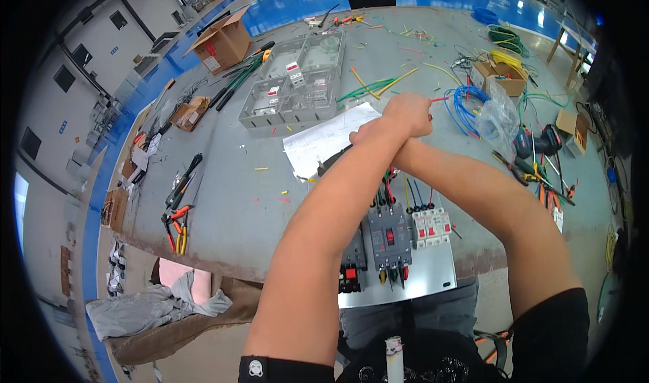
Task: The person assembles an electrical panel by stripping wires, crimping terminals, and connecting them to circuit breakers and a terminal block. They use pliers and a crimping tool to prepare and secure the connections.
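My forearms cross above the work, the left one on top. My left hand [407, 112] is closed, with a red wire [439, 99] showing at its fingers. Mostly behind my left forearm, my right hand [362, 134] looks curled; what it grips is hidden. A dark tool [332, 160] shows just beside it, partly covered by the forearm. Below the arms lies a metal mounting plate [433, 271]. On it sit a large grey circuit breaker [390, 237], a row of small white breakers [431, 227] and a black device [350, 278]. Several coloured wires [416, 194] rise from the breakers.
A paper sheet [304, 146] lies beyond my arms, next to clear plastic meter boxes [267, 119]. Pliers [177, 229] are at the left. A blue wire coil [465, 109], a plastic bag [499, 123] and a cordless drill [537, 139] are at the right. Wire offcuts [385, 85] lie scattered.
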Action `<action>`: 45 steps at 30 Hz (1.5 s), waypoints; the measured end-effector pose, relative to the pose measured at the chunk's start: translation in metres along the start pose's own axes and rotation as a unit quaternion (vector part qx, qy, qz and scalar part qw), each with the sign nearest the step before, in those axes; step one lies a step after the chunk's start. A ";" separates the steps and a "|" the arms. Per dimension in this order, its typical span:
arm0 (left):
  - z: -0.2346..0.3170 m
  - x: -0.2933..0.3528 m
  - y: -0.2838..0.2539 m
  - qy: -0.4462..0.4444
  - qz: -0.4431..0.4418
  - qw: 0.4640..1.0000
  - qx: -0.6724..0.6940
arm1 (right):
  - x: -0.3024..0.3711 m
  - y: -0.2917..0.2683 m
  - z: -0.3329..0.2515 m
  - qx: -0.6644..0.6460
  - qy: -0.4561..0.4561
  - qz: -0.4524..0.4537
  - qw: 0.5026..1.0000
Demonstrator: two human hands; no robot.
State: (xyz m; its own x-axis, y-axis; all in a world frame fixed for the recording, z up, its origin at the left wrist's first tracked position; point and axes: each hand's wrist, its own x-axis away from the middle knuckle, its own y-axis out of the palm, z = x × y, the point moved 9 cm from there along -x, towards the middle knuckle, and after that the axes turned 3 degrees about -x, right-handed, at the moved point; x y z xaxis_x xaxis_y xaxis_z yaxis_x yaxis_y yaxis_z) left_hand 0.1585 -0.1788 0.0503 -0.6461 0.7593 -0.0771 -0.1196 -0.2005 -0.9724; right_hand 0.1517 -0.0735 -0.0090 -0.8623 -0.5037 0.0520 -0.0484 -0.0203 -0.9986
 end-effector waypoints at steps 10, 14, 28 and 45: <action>-0.116 0.165 -0.085 -0.145 0.255 0.914 0.281 | 0.019 -0.024 -0.006 0.025 0.018 0.047 0.998; -0.177 0.288 -0.026 -0.274 0.134 0.861 0.408 | 0.022 -0.038 -0.021 0.060 -0.008 0.115 0.991; -0.155 0.263 0.069 -0.273 0.230 0.677 0.643 | 0.034 -0.036 -0.033 0.196 -0.001 0.090 0.976; -0.160 0.257 0.082 -0.204 0.284 0.698 0.625 | 0.043 -0.050 -0.045 0.206 0.004 0.130 0.970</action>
State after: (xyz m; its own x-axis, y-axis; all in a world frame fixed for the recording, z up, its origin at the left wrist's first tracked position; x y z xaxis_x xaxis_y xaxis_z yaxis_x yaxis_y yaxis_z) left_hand 0.1037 0.0988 -0.0842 -0.9874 0.1482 -0.0547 -0.1552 -0.9748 0.1604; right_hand 0.0945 -0.0552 0.0432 -0.8219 -0.5317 -0.2043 0.3762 -0.2374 -0.8956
